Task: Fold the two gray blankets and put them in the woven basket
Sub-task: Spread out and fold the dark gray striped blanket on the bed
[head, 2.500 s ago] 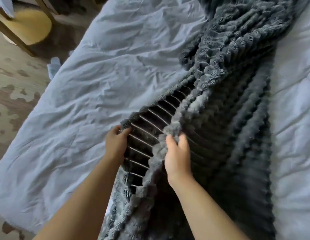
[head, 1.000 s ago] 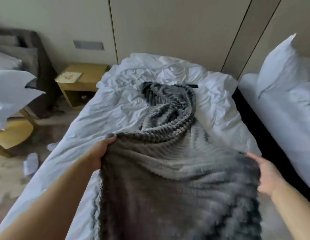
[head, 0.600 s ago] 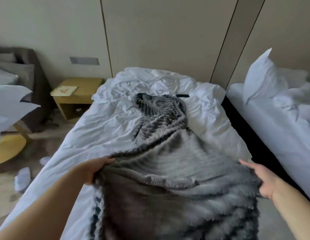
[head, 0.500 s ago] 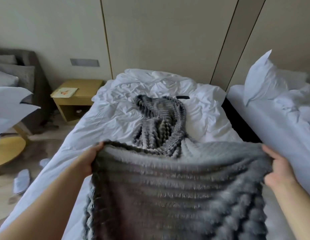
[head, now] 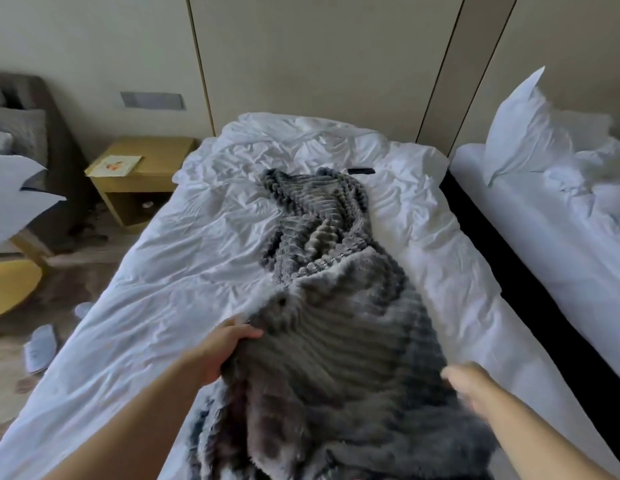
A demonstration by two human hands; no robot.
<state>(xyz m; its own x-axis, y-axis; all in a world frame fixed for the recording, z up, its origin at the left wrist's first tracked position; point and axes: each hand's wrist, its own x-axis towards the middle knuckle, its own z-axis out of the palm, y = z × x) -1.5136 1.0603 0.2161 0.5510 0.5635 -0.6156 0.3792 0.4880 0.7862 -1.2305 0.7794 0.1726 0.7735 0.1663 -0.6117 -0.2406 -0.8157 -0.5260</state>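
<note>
Gray blanket (head: 336, 341), ribbed plush: laid lengthwise down the middle of a bed (head: 183, 271) covered with a crumpled white sheet. Its far end is bunched in twisted folds toward the head of the bed. Its near end is raised in a broad swell between the two hands and runs out of view at the bottom edge. Left hand (head: 228, 344): arm stretched forward from lower left, fingers curled over the blanket's left edge, gripping it. Right hand (head: 471, 386): arm reaching in from lower right, hand at the blanket's right edge, blurred; whether it holds the cloth cannot be told. Small dark flat object (head: 361, 171): on the sheet just beyond the bunched end. Second bed (head: 544, 237): to the right across a dark gap, bearing an upright white pillow (head: 519, 133). Wooden nightstand (head: 138, 181): left of the bed's head, a card (head: 116, 165) lying on top. Pale slippers (head: 41, 344): on the floor at left. Round yellow table (head: 10, 289): at the left edge.
</note>
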